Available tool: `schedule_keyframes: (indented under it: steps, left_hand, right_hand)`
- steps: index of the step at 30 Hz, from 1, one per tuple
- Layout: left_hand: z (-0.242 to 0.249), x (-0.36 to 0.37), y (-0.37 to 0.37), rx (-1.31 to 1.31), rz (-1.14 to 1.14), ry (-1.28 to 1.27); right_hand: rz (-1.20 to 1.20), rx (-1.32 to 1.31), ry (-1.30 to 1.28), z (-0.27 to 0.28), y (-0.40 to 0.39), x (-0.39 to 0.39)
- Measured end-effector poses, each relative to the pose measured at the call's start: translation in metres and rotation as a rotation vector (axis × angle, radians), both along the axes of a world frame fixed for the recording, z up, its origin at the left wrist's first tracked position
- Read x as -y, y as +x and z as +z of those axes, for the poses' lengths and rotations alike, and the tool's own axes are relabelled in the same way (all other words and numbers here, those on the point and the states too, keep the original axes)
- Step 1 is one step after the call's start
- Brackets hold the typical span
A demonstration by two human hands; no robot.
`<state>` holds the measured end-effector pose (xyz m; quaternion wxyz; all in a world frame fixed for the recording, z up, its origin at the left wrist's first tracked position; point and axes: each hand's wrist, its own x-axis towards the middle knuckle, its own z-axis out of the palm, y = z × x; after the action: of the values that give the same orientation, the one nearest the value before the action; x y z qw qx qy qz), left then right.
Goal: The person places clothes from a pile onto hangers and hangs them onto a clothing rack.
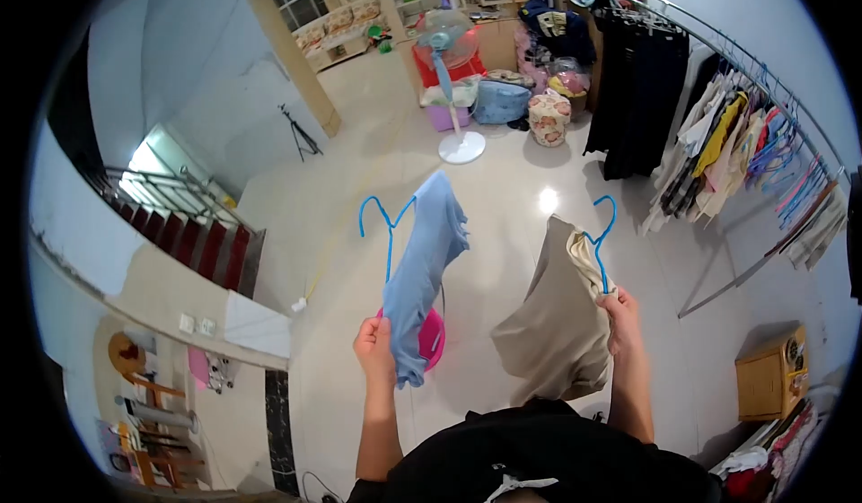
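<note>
My left hand (375, 341) is closed on one end of a blue clothes hanger (390, 247), with its fingers also against a light blue garment (426, 256) draped over it. The hanger is turned on its side, hook up and to the left. My right hand (621, 319) grips a second blue hanger (599, 250) and the edge of a greyish-beige garment (549, 328) that hangs from it down towards my body. Both garments are held apart in front of me. Partly hidden behind the light blue one, a pink basin (435, 337) stands on the floor.
A metal clothes rack (763, 81) with black garments (633, 90), several other clothes and hangers runs along the right. Ahead stand a fan (461, 147) and bundles of cloth (501, 102). A tripod (301, 135) and stair railing (184, 189) are left, a wooden cabinet (761, 386) right.
</note>
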<state>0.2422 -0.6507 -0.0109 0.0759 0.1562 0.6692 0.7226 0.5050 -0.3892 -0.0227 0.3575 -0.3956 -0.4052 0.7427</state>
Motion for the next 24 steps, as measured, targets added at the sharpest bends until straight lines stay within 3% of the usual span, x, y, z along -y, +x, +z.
schedule_keyframes:
  steps: [10,24]
  left_hand:
    - [0.015,-0.234,0.015,0.012,-0.255,-0.018]
    - [-0.017,-0.442,0.026,0.151,-0.663,-0.07]
  right_hand:
    - [-0.21,-0.072,-0.002,-0.012,0.047,-0.132]
    - [-0.491,-0.027,-0.067,-0.007,0.085,-0.212]
